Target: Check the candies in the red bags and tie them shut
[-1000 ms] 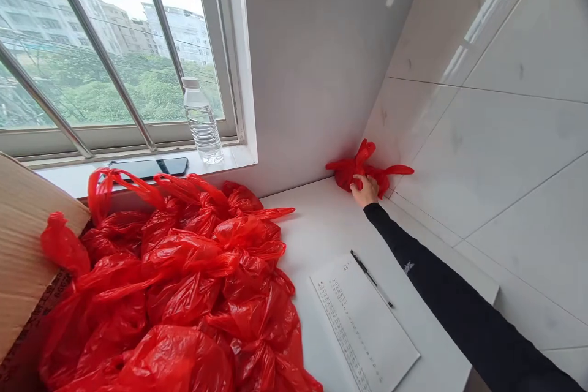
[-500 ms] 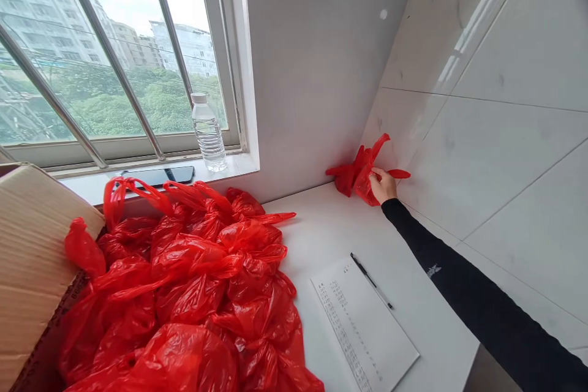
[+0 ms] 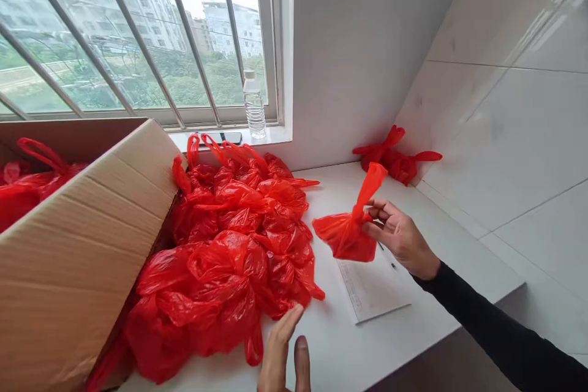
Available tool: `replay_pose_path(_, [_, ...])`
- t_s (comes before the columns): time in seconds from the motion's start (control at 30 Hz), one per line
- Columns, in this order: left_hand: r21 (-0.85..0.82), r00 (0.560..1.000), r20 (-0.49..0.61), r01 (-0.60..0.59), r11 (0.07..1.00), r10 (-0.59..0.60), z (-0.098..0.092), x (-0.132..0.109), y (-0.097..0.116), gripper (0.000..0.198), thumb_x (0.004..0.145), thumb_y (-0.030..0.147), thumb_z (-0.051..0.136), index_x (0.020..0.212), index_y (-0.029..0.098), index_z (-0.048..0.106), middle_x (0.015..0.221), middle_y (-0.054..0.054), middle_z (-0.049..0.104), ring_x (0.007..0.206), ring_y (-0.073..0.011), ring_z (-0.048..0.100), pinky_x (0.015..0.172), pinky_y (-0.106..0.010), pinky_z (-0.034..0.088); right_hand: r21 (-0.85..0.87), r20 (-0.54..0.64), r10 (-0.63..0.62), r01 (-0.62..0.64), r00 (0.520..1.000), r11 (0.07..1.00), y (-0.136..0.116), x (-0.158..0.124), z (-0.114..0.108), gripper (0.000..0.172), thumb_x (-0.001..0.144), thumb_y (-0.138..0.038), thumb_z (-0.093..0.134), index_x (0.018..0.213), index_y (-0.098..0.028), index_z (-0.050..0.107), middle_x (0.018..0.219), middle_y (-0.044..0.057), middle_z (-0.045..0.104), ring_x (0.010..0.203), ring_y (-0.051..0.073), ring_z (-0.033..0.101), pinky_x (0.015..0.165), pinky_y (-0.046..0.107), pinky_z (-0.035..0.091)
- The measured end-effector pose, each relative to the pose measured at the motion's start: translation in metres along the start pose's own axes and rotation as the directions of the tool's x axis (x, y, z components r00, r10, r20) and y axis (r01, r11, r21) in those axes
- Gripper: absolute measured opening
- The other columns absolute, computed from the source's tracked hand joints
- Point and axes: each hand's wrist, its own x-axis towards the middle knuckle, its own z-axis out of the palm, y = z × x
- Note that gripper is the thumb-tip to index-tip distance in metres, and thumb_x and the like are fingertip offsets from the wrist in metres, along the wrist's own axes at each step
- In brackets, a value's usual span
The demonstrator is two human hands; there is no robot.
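Note:
My right hand (image 3: 399, 237) pinches a knotted red plastic bag (image 3: 351, 236) and holds it above the white table (image 3: 321, 343). Under it lies a notepad (image 3: 376, 294) with handwriting, and a black pen (image 3: 392, 265) shows partly behind the hand. My left hand (image 3: 282, 352) enters at the bottom edge with fingers apart and nothing in them. Just beyond its fingertips spreads a heap of red plastic bags (image 3: 239, 257), most of them tied. Other tied red bags (image 3: 397, 162) rest in the far right corner against the wall.
On the left, a cardboard box (image 3: 105, 214) with more red bags (image 3: 46, 177) inside stands against the heap. A water bottle (image 3: 254, 107) and a dark phone (image 3: 229, 137) sit on the windowsill. Tiled wall (image 3: 528, 153) bounds the right side.
My right hand has lifted one red bag out of the corner and brought it nearer, over the notepad. My left hand has come into view. The view has swung left, showing more of the box.

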Motion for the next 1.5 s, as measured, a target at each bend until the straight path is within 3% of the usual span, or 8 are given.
replay_pose_path(0.17, [0.038,0.980,0.164,0.106,0.994,-0.111,-0.027,0.021,0.051,0.050,0.101,0.022,0.046,0.149,0.032,0.039,0.149,-0.005,0.048,0.139,-0.0191,0.043,0.113,-0.037,0.040,-0.053,0.428,-0.072,0.104,0.901,0.993,-0.019,-0.071,0.043,0.015,0.094,-0.019,0.063,0.108,-0.024,0.065,0.101,0.004,0.066,0.091,0.018,0.064,0.086,0.033,0.055])
replay_pose_path(0.3, [0.038,0.931,0.358,0.069,0.997,-0.078,-0.039,0.028,0.049,0.024,0.098,0.022,0.055,0.120,0.032,0.059,0.110,0.001,0.065,0.105,-0.0143,0.059,0.092,-0.031,0.050,-0.119,0.469,-0.258,0.350,0.845,0.929,-0.013,-0.091,0.061,0.017,0.094,-0.009,0.059,0.102,-0.023,0.063,0.093,0.003,0.066,0.087,0.018,0.061,0.079,0.032,0.052])
replay_pose_path(0.57, [0.181,0.981,0.183,-0.097,0.979,0.064,-0.052,0.003,0.018,0.017,0.092,0.011,0.059,0.106,0.021,0.061,0.097,-0.004,0.064,0.094,-0.0187,0.058,0.087,-0.035,0.048,-0.120,0.541,-0.331,0.461,0.773,0.880,-0.003,-0.102,0.056,0.030,0.096,0.000,0.053,0.118,-0.018,0.061,0.099,0.006,0.071,0.090,0.019,0.061,0.079,0.036,0.052])
replay_pose_path(0.8, [0.224,0.983,0.178,-0.093,0.970,0.053,-0.068,0.000,0.000,0.030,0.090,0.006,0.059,0.113,0.024,0.063,0.095,-0.001,0.067,0.100,-0.0169,0.060,0.103,-0.036,0.042,-0.164,0.549,-0.293,0.445,0.782,0.880,0.002,-0.105,0.045,0.030,0.095,0.003,0.052,0.116,-0.017,0.061,0.099,0.006,0.071,0.092,0.019,0.061,0.079,0.035,0.052])
replay_pose_path(1.07, [0.110,0.933,0.178,0.297,0.948,-0.313,-0.089,0.019,0.010,0.030,0.098,0.024,0.054,0.127,0.030,0.060,0.119,0.001,0.067,0.111,-0.0115,0.062,0.100,-0.023,0.044,-0.276,0.510,-0.118,0.292,0.852,0.916,-0.008,-0.105,0.038,0.018,0.095,-0.011,0.058,0.110,-0.020,0.059,0.092,0.004,0.066,0.085,0.018,0.058,0.075,0.035,0.047])
replay_pose_path(1.17, [0.118,0.913,0.381,0.105,0.987,-0.143,-0.082,0.026,0.022,0.045,0.094,0.024,0.060,0.139,0.028,0.051,0.132,-0.004,0.058,0.124,-0.0163,0.053,0.106,-0.029,0.041,-0.302,0.561,-0.069,0.282,0.825,0.911,-0.007,-0.107,0.050,0.026,0.094,-0.028,0.066,0.118,-0.019,0.058,0.094,0.004,0.066,0.085,0.020,0.056,0.076,0.036,0.047])
replay_pose_path(1.27, [0.146,0.790,0.612,-0.153,0.977,0.032,-0.071,0.023,0.029,0.051,0.088,0.025,0.068,0.136,0.026,0.051,0.126,-0.005,0.057,0.117,-0.0194,0.051,0.102,-0.035,0.043,-0.322,0.659,-0.049,0.340,0.751,0.884,-0.001,-0.111,0.061,0.028,0.096,-0.034,0.064,0.119,-0.019,0.060,0.097,0.004,0.067,0.088,0.021,0.055,0.080,0.037,0.046])
replay_pose_path(1.5, [0.074,0.735,0.666,-0.235,0.969,0.127,-0.055,-0.009,0.034,0.024,0.084,0.017,0.070,0.105,0.021,0.060,0.100,-0.004,0.065,0.097,-0.0211,0.056,0.092,-0.040,0.045,-0.310,0.758,0.015,0.340,0.652,0.888,0.004,-0.131,0.050,0.028,0.091,-0.034,0.069,0.115,-0.019,0.062,0.102,0.006,0.064,0.092,0.022,0.055,0.089,0.042,0.043])
